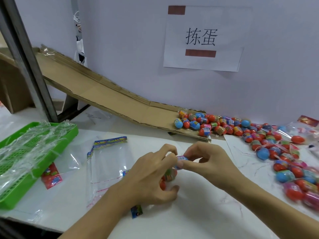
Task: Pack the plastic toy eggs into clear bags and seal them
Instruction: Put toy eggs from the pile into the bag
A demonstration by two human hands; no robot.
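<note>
My left hand (151, 173) and right hand (207, 161) pinch a filled bag's flap (181, 160) mid-tabletop (198, 213); a loosened pinch could spill its toy eggs (168, 175).

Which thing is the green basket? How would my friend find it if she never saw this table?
Start at the white table and look to its left edge, below the long cardboard ramp that slopes down along the wall. The green basket sits there, with crinkly clear plastic strips piled in it. It is the only bright green thing, and its walls are full of little holes, unlike the flat clear bags beside it.
</note>
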